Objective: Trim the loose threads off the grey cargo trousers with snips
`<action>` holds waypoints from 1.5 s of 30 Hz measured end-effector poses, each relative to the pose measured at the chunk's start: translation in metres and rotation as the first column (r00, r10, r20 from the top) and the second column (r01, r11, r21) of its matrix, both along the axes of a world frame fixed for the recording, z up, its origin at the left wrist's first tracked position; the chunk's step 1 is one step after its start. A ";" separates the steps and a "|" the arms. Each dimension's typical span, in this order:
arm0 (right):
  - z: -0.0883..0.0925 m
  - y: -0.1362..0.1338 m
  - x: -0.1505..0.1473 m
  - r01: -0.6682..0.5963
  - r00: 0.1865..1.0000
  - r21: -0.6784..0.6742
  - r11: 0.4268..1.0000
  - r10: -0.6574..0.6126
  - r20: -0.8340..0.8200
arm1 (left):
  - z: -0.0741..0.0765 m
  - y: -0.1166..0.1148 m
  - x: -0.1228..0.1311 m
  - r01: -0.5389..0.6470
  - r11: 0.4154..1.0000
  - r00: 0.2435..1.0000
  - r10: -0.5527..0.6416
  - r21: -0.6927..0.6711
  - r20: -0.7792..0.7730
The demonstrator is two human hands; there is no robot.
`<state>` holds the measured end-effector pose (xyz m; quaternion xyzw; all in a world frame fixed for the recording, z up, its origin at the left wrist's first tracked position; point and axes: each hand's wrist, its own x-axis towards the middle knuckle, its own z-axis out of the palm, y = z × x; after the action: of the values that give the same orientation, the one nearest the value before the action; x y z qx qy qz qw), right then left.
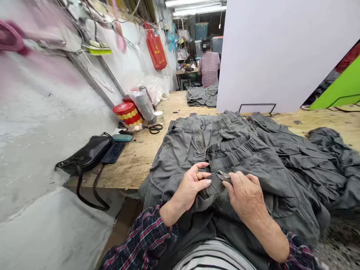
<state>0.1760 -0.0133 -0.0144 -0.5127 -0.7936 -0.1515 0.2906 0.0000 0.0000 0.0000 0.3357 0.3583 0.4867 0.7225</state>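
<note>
Plywood workbench (140, 165) carries grey cargo trousers (225, 150) under both hands, the left hand (191, 187) partly closed, pinching the waistband (212, 185), the right hand (244, 197) closed on small metal snips (224, 176), and a red tin (127, 113) with unreadable markings farther off.

Ceiling tubes (195, 7) far ahead of the left hand (192, 186) and right hand (244, 195) give bright light; the wall (56, 112) beside them curves and blurs.

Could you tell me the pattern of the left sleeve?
The left sleeve is dark red-lined plaid, best in the head view.
</note>
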 end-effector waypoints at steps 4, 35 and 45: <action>0.004 0.004 -0.003 0.009 0.999 0.002 1.000 -0.009 0.033 | -0.001 -0.001 0.002 -0.004 1.000 1.000 0.004 0.004 -0.017; 0.018 0.000 -0.003 -0.118 0.984 -0.111 0.987 0.131 0.123 | 0.004 0.001 0.000 0.008 0.997 0.997 -0.002 0.078 -0.077; 0.029 -0.003 -0.005 -0.081 0.971 -0.126 0.989 0.107 0.212 | 0.005 0.000 0.002 0.017 0.994 0.991 -0.002 0.104 -0.135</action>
<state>0.1712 -0.0165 0.0151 -0.4710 -0.8515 -0.1461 0.1782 0.0024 0.0003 0.0047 0.4070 0.3787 0.4776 0.6804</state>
